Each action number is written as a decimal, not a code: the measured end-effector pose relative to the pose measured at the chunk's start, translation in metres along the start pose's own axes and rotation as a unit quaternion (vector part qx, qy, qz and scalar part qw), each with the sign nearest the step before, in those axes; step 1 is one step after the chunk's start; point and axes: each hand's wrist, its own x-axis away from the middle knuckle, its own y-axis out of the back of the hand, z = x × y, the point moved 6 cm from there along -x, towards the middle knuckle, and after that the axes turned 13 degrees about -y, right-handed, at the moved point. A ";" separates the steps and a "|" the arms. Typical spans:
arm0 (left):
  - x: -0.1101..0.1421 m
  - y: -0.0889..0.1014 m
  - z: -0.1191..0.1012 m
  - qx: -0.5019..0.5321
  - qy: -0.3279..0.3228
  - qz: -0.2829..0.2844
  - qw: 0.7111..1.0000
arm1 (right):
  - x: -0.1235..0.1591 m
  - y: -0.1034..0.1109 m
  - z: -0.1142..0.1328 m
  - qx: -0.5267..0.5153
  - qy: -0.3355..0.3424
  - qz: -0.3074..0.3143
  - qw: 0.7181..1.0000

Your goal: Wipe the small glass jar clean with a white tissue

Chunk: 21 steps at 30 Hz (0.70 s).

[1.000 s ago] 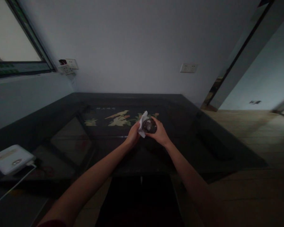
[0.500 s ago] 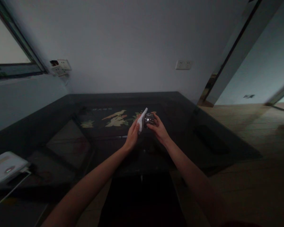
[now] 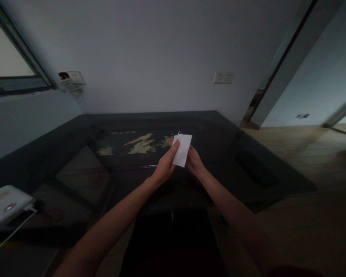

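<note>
Both my hands meet over the middle of a dark glass-topped table (image 3: pixel 256 169). My left hand (image 3: pixel 165 167) pinches a white folded tissue (image 3: pixel 182 150) and holds it flat in front of my right hand. Behind the tissue my right hand (image 3: pixel 193 163) is curled; the small dark glass object it held earlier is hidden by the tissue now.
A white box with a white cable (image 3: pixel 5 203) lies on the table at the far left. Bird and leaf pictures (image 3: pixel 140 142) show under the glass. Wall sockets (image 3: pixel 223 77) sit on the back wall, more sockets (image 3: pixel 70 80) by the window. Wooden floor lies to the right.
My left hand has swung the tissue from beside the glass object to across its front, covering it. The view has tilted slightly.
</note>
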 end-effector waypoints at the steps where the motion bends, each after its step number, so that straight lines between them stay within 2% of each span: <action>1: 0.000 0.002 0.000 0.008 0.013 -0.012 1.000 | 0.001 0.000 0.001 0.005 0.003 -0.002 1.000; 8: 0.007 0.002 0.016 0.027 0.085 -0.094 0.992 | 0.009 -0.011 0.002 0.015 -0.016 0.042 0.999; 13: 0.010 0.004 0.030 0.051 0.148 -0.138 0.978 | 0.012 -0.013 0.005 0.019 -0.015 0.052 0.998; 17: 0.008 0.003 0.029 0.066 0.179 -0.127 0.973 | 0.009 -0.005 0.009 0.011 0.006 0.031 0.999; 21: 0.007 -0.001 0.022 0.054 0.171 -0.106 0.978 | 0.002 0.006 0.012 -0.012 0.022 0.008 1.000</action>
